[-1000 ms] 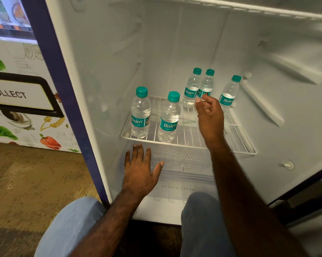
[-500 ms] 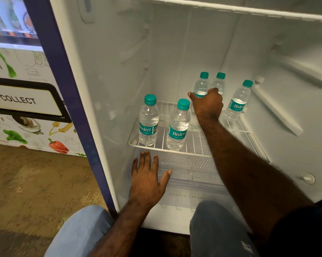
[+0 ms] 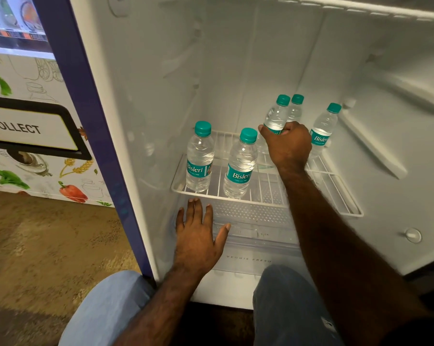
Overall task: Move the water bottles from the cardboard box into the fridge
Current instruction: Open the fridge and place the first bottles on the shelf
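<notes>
Since a second ago the right hand (image 3: 287,143) has gone from an open reach near the rear bottles to a closed fist around one of them.

Head view: the fingers of that hand are wrapped round the label band of the gripped bottle (image 3: 276,114), a clear ribbed plastic bottle with a teal screw cap, which leans to the left. A second rear bottle (image 3: 295,109) stands directly behind it, touching or nearly so; which cannot be told. A third rear bottle (image 3: 323,129) stands apart at the right, tilted, near the fridge wall. Two front bottles stand upright on the white wire shelf (image 3: 345,196): the left front bottle (image 3: 199,158) and the middle front bottle (image 3: 241,166), just beside each other, both with teal "Bisleri" labels. The left hand (image 3: 198,240) lies flat and open, fingers spread, holding nothing, on the clear perforated crisper cover (image 3: 256,216) below the shelf. The fridge (image 3: 236,71) interior is smooth white moulded plastic with ridged shelf runners. Blue denim knees show at the bottom. A brown mottled floor (image 3: 36,245) lies to the left.
</notes>
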The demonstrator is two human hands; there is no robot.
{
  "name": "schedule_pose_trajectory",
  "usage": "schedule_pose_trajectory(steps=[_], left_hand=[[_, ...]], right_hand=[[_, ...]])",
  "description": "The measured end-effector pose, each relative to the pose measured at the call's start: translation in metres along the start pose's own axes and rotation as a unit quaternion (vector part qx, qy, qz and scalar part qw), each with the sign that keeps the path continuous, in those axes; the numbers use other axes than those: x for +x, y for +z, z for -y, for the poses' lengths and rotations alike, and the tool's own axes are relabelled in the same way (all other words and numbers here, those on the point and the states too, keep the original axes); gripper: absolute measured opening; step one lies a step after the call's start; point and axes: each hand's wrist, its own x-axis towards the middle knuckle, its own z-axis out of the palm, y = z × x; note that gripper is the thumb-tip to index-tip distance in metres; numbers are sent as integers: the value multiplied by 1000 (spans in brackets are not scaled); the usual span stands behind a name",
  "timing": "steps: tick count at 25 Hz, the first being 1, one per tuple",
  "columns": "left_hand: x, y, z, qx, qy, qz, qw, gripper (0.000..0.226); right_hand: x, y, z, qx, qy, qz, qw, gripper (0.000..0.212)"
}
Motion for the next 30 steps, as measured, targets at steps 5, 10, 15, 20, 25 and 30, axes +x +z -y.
schedule_pose_trajectory(steps=[5,10,15,20,25,30], left_hand=[[1,-3,-1,-2,2,-2,1000,102],[1,-1,0,9,8,-3,1000,101],[1,-1,-1,15,6,0,1000,102],[1,-3,-2,10,6,5,1000,106],[1,-2,-2,13,2,11,1000,106],[1,-1,-2,5,2,9,1000,107]], right_hand=[[-47,-63,2,25,-13,71,997,63],[-89,-94,-11,31,-36,97,994,62],[-104,-99,-21,29,-39,122,991,67],[-105,-103,-21,25,-37,148,988,67],[-105,-105,-23,25,-32,194,980,72],[-107,-106,-33,24,-27,237,971,77]])
